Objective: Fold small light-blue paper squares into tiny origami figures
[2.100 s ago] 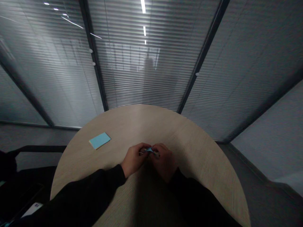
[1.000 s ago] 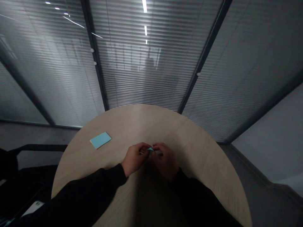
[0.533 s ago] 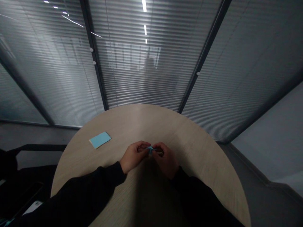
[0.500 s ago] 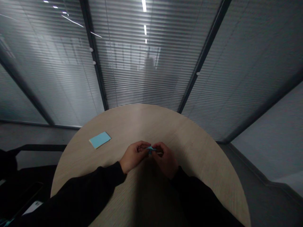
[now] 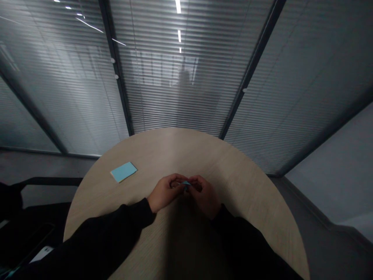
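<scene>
Between my hands, above the middle of the round table, is a small piece of folded blue paper (image 5: 185,182). My left hand (image 5: 165,192) pinches its left side with thumb and fingers. On the right side, my right hand (image 5: 205,196) grips it the same way, the fingertips of both hands almost meeting. Most of the paper is hidden by the fingers, so its exact folded shape cannot be made out. A stack of light blue paper (image 5: 124,172) with a pale yellowish lower edge lies flat to the left, apart from both hands.
The round wooden table (image 5: 256,206) fills the lower middle. Glass panels with blinds (image 5: 175,112) stand behind its far edge. At the left are a dark chair (image 5: 52,181) and a white object (image 5: 42,253) below table level. A pale wall (image 5: 338,175) rises at the right.
My right fingers have closed in slightly towards the left hand, and less of the folded paper shows. Both hands keep their place, and the paper stack lies as before.
</scene>
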`<action>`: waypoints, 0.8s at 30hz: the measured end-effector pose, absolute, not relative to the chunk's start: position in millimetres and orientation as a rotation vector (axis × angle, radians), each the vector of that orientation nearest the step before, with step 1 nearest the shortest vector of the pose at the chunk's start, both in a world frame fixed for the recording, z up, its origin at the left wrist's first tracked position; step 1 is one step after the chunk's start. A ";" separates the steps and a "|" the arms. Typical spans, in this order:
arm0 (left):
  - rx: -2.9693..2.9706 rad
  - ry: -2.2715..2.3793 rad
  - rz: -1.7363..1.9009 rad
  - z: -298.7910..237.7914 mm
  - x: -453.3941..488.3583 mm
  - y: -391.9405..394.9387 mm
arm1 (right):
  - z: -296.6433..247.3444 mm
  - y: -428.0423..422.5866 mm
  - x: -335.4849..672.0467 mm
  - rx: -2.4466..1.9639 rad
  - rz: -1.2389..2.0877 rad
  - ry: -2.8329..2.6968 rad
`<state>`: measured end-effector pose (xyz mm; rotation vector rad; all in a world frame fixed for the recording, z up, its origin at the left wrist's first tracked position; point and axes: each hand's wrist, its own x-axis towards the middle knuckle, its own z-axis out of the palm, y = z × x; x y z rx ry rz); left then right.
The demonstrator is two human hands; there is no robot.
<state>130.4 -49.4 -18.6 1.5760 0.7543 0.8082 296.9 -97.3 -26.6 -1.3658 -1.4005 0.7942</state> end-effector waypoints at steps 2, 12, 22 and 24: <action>1.506 0.688 0.772 -17.4 128.6 -47.7 | -25.4 -97.3 298.2 -1.329 0.872 -1.357; 1.289 0.626 0.744 -19.6 124.0 -43.1 | -24.0 -97.3 304.8 -1.185 1.200 -1.204; 1.187 0.619 0.723 -20.5 123.9 -40.9 | -24.4 -96.8 304.6 -1.120 1.268 -1.125; 1.160 0.611 0.722 -19.8 123.5 -40.8 | -23.2 -96.9 305.0 -1.125 1.256 -1.135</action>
